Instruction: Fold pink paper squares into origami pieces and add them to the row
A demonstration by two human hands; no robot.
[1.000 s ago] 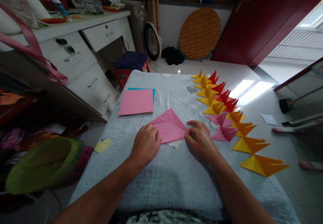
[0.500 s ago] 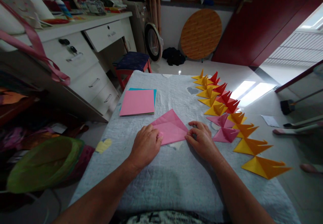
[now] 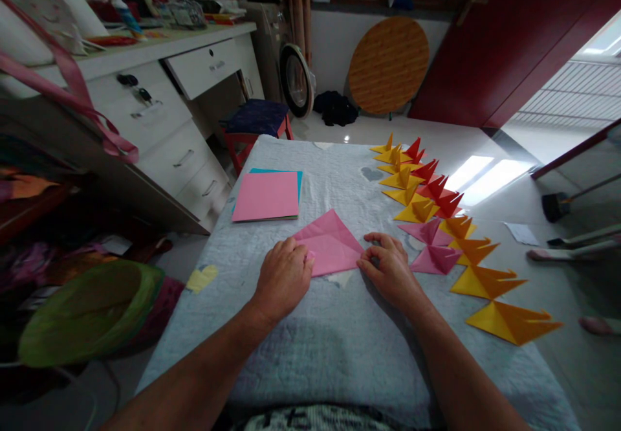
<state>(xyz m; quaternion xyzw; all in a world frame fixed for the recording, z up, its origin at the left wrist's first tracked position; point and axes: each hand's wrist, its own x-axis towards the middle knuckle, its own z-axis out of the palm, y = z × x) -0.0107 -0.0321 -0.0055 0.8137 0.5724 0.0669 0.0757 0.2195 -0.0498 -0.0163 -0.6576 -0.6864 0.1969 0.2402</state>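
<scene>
Pink paper (image 3: 332,244), folded to a point at its far side, lies flat on the pale cloth (image 3: 330,347) between our two hands. We find our left hand (image 3: 285,276) over its left corner, fingers bent and close together; we cannot tell whether they pinch the paper or only press it. Our right hand (image 3: 385,264) has thumb and forefinger narrowed on the right corner, the other fingers curled above.

Beyond and to the left we note a square stack (image 3: 268,196), pink on top, with blue showing at its edges. To the right we record rows of folded figures: yellow ones (image 3: 418,209), red ones (image 3: 439,187) and pink ones (image 3: 431,256), the pink nearest our right hand. Past the cloth we observe a stool (image 3: 255,119), a washer (image 3: 272,30) with its door open, and a round board (image 3: 389,64) leaning at the wall.
</scene>
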